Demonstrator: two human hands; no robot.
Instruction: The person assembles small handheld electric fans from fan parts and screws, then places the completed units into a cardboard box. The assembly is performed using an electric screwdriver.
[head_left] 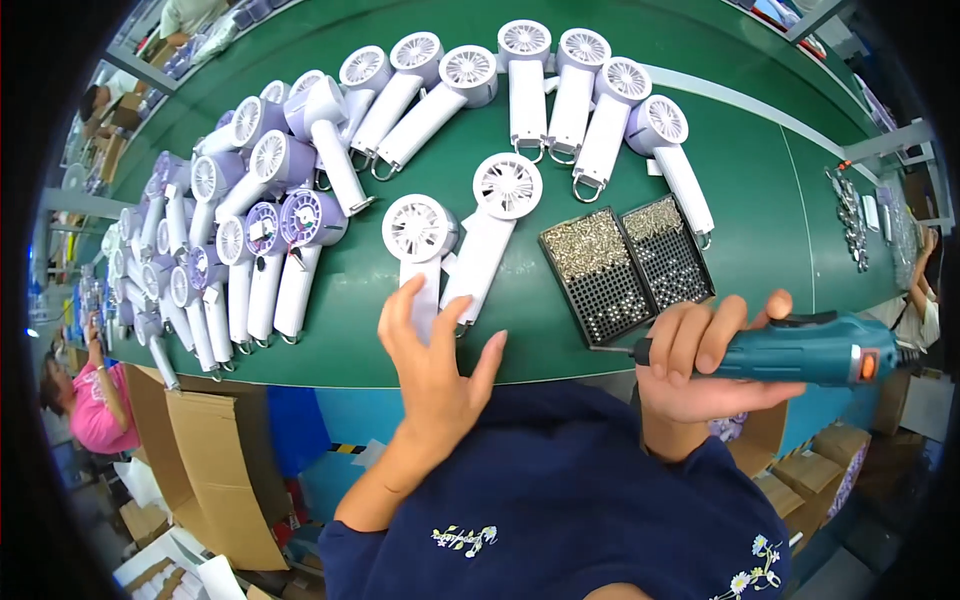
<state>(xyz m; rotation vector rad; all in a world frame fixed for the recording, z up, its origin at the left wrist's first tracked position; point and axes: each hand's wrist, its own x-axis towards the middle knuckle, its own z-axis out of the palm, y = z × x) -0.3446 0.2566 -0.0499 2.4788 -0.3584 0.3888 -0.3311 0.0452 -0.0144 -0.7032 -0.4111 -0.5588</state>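
Fans [483, 262], 2 of them, lie side by side on the green table [350, 335], your left hand [432, 385] spread at their handles, gripping nothing. Your right hand [690, 365] clasps a teal electric screwdriver [800, 353]. Bare, wired fronts on 2 uncovered fans [315, 217] suggest work left; back-row fans [469, 68] look further along. Your 2 have white, slatted faces.

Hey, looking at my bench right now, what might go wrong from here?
The green electric screwdriver in your right hand reaches close to the left screw tray; a knock might scatter its screws.

Your left hand is at the two nearest fans, which lie close together, so moving one may nudge the other.
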